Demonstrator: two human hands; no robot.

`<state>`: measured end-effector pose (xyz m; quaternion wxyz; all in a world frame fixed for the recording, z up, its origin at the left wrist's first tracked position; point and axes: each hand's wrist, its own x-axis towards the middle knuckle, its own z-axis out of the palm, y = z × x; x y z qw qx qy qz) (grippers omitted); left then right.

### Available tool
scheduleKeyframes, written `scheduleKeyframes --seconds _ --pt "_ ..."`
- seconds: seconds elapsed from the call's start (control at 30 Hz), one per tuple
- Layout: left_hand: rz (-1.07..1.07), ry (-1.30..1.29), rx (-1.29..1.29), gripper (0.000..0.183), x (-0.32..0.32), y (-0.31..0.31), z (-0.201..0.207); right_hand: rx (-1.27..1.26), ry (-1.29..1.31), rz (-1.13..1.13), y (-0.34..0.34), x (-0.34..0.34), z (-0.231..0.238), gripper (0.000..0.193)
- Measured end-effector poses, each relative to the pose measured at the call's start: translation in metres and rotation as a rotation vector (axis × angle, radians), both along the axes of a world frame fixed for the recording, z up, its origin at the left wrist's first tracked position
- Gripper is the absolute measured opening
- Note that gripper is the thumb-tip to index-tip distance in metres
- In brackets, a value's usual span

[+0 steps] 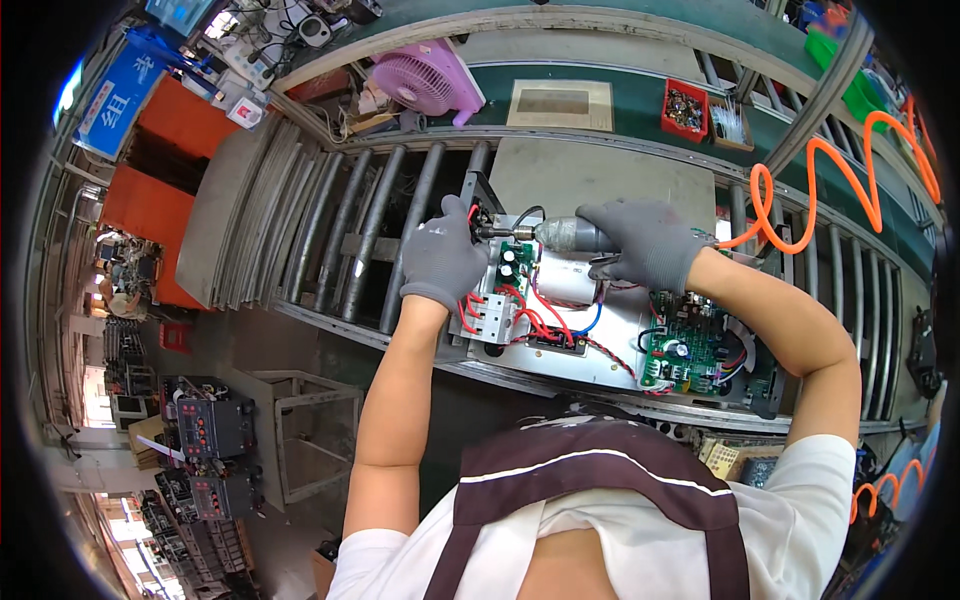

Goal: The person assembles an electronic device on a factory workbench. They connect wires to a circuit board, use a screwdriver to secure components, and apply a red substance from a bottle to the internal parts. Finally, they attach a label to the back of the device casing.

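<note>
In gloved right hand (650, 243): grey power driver (570, 235), gripped, with bit toward left end of metal chassis (622, 322). At that end: gloved left hand (443, 255); cannot tell whether gripping. On chassis: green circuit boards (690, 350), red wires (538, 322). Underneath: roller conveyor (373, 235). Beyond: purple fan (420, 80).

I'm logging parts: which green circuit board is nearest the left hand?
The small board just beside the left hand; the larger board lies farther right.
</note>
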<state>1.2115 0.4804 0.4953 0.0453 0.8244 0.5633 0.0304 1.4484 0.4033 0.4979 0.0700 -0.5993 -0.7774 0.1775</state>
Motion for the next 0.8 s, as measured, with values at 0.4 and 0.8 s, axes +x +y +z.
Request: scheduleKeyframes --seconds 0.4,0.8 --pt "-0.020 -0.030 0.032 0.038 -0.008 -0.008 0.003 -0.014 0.070 -0.004 -0.003 0.002 0.006 0.042" --pt "0.063 -0.322 0.093 0.056 -0.025 -0.072 -0.004 -0.028 -0.066 0.031 -0.012 -0.006 0.004 0.061"
